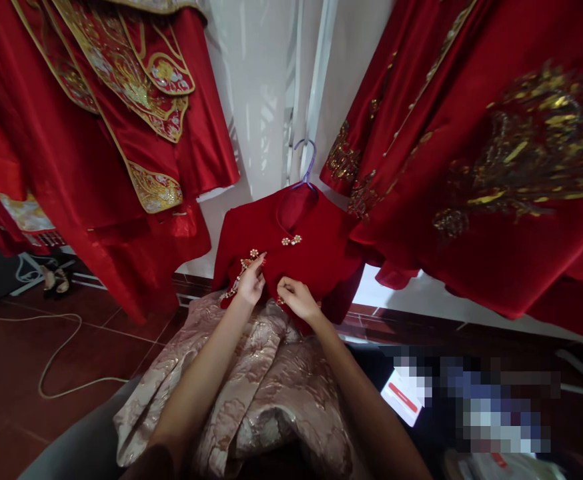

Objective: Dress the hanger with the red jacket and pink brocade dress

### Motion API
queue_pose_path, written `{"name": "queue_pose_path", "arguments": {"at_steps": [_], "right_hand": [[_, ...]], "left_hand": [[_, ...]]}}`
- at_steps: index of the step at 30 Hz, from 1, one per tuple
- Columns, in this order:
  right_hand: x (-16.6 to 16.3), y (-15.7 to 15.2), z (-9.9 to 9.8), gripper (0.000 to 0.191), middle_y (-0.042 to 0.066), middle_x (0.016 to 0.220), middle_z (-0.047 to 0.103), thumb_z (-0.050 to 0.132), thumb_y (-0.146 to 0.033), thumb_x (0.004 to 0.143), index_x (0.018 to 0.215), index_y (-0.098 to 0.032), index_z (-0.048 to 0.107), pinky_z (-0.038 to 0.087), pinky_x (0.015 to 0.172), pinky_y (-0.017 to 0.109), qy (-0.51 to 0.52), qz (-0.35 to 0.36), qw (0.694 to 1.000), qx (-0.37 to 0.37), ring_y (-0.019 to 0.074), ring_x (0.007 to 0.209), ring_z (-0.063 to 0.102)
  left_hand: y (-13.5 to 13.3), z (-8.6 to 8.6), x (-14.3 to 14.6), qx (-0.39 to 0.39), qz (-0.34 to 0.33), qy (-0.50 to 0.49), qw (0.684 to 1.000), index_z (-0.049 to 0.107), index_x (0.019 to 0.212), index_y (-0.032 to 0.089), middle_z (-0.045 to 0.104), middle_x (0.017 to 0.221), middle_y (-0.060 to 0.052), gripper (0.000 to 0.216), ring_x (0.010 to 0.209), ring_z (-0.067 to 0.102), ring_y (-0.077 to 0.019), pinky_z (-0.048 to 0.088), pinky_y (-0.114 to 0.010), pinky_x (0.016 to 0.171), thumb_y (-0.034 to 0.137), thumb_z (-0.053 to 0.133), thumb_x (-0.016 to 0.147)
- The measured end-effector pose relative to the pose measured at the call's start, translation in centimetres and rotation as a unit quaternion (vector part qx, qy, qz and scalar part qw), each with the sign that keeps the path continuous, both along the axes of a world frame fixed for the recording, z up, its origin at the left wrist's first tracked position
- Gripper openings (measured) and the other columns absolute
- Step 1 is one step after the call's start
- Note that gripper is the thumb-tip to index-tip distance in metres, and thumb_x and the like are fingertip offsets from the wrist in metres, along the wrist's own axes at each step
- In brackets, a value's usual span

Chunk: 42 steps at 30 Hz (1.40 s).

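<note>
A red jacket [316, 260] with long sleeves hangs in front of me on a purple hanger [313, 160]. Flower-shaped jewelled fasteners [291, 241] sit at its collar, and a beaded ornament [236, 277] trails down its left side. My left hand [251, 283] is closed at the jacket's front beside that ornament, its fingers pinching the cloth. Just to the right, my right hand [297, 298] is curled with fingertips pressed together on the jacket's lower front, partly covering another small fastener. A pale pink brocade garment [266, 373] lies beneath my forearms, over my lap.
Red gowns with gold embroidery hang at left [136, 87] and right [511, 147]. Behind the hanger stands a white metal upright [316, 73]. A pale cable [46, 373] and dark shoes [56, 280] are on the tiled floor. At lower right a lit screen [405, 399] shows.
</note>
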State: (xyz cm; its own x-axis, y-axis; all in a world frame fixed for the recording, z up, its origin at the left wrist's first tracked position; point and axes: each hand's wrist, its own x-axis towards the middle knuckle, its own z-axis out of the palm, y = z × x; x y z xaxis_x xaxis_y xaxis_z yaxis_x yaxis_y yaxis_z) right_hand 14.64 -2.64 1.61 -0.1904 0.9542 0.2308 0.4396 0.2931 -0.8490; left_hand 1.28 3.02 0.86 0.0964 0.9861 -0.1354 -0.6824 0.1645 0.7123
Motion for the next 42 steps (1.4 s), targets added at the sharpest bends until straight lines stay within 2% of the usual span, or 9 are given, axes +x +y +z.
{"name": "queue_pose_path", "arguments": {"at_steps": [6, 9, 12, 14, 17, 21, 28, 32, 42], "right_hand": [[0.5, 0.0, 0.2, 0.012, -0.003, 0.061, 0.052, 0.044, -0.025, 0.073, 0.064, -0.018, 0.049, 0.033, 0.059, 0.023, -0.021, 0.029, 0.999, -0.006, 0.0111, 0.059, 0.047], [1.3, -0.1, 0.5, 0.012, -0.003, 0.062, 0.054, 0.044, -0.024, 0.074, 0.066, -0.018, 0.051, 0.034, 0.060, 0.022, -0.038, 0.067, 0.997, -0.017, 0.0111, 0.060, 0.048], [2.3, -0.1, 0.8, 0.013, -0.002, 0.064, 0.056, 0.044, -0.023, 0.074, 0.066, -0.018, 0.052, 0.035, 0.062, 0.022, -0.051, 0.098, 0.993, -0.030, 0.0116, 0.063, 0.050], [2.9, -0.1, 0.9, 0.013, -0.003, 0.063, 0.055, 0.044, -0.022, 0.074, 0.065, -0.018, 0.051, 0.036, 0.062, 0.022, -0.058, 0.109, 0.992, -0.039, 0.0115, 0.063, 0.050], [3.6, 0.0, 1.0, 0.013, -0.003, 0.061, 0.055, 0.045, -0.023, 0.073, 0.064, -0.017, 0.052, 0.036, 0.061, 0.023, -0.065, 0.116, 0.990, -0.056, 0.0116, 0.061, 0.050], [4.4, 0.1, 1.1, 0.013, -0.002, 0.062, 0.057, 0.047, -0.023, 0.072, 0.065, -0.017, 0.056, 0.036, 0.060, 0.023, -0.075, 0.121, 0.987, -0.072, 0.0119, 0.061, 0.050], [5.2, -0.1, 1.3, 0.012, -0.002, 0.064, 0.059, 0.048, -0.022, 0.073, 0.067, -0.017, 0.057, 0.038, 0.060, 0.023, -0.082, 0.137, 0.984, -0.085, 0.0117, 0.061, 0.052], [5.3, -0.1, 1.1, 0.011, -0.001, 0.067, 0.060, 0.049, -0.021, 0.073, 0.070, -0.016, 0.058, 0.039, 0.060, 0.023, -0.089, 0.146, 0.981, -0.087, 0.0114, 0.062, 0.053], [5.3, 0.0, 0.5, 0.015, 0.003, 0.074, 0.066, 0.058, -0.025, 0.074, 0.084, -0.016, 0.063, 0.047, 0.062, 0.025, -0.083, 0.101, 0.989, -0.066, 0.0125, 0.066, 0.059]], "left_hand": [[-0.1, 0.7, 0.0, -0.008, -0.040, -0.045, 0.998, 0.065, 0.106, 0.023, 0.069, 0.088, 0.001, 0.033, 0.068, 0.063, -0.0069, 0.050, -0.017, 0.065, 0.024, 0.063, 0.073], [-0.2, 1.8, 0.9, 0.075, -0.087, 0.016, 0.993, 0.066, 0.103, 0.019, 0.069, 0.095, -0.003, 0.031, 0.082, 0.064, -0.0116, 0.049, -0.022, 0.078, 0.027, 0.063, 0.074], [0.0, 3.4, 2.2, 0.215, -0.056, 0.154, 0.963, 0.067, 0.102, 0.020, 0.066, 0.108, -0.004, 0.029, 0.098, 0.060, -0.0160, 0.043, -0.028, 0.091, 0.026, 0.063, 0.074], [0.3, 4.5, 2.9, 0.313, -0.005, 0.275, 0.909, 0.066, 0.100, 0.022, 0.065, 0.108, -0.004, 0.024, 0.097, 0.059, -0.0164, 0.042, -0.029, 0.091, 0.025, 0.059, 0.078], [0.6, 5.6, 3.5, 0.415, 0.071, 0.470, 0.776, 0.064, 0.100, 0.024, 0.064, 0.098, -0.005, 0.020, 0.092, 0.057, -0.0186, 0.044, -0.031, 0.085, 0.027, 0.053, 0.083], [1.2, 6.3, 3.3, 0.448, 0.145, 0.637, 0.610, 0.059, 0.096, 0.021, 0.056, 0.094, -0.009, 0.020, 0.098, 0.050, -0.0251, 0.045, -0.034, 0.079, 0.036, 0.050, 0.086], [2.3, 6.8, 3.1, 0.487, 0.147, 0.713, 0.483, 0.055, 0.102, 0.019, 0.048, 0.097, -0.011, 0.022, 0.096, 0.046, -0.0251, 0.043, -0.034, 0.077, 0.033, 0.046, 0.088], [2.6, 7.2, 2.8, 0.525, 0.115, 0.699, 0.472, 0.058, 0.098, 0.018, 0.047, 0.096, -0.009, 0.021, 0.093, 0.045, -0.0222, 0.041, -0.035, 0.083, 0.031, 0.046, 0.088], [1.7, 9.2, 1.9, 0.541, 0.083, 0.632, 0.548, 0.060, 0.086, 0.021, 0.059, 0.092, -0.005, 0.010, 0.100, 0.048, -0.0223, 0.033, -0.042, 0.096, 0.028, 0.056, 0.082]]}}
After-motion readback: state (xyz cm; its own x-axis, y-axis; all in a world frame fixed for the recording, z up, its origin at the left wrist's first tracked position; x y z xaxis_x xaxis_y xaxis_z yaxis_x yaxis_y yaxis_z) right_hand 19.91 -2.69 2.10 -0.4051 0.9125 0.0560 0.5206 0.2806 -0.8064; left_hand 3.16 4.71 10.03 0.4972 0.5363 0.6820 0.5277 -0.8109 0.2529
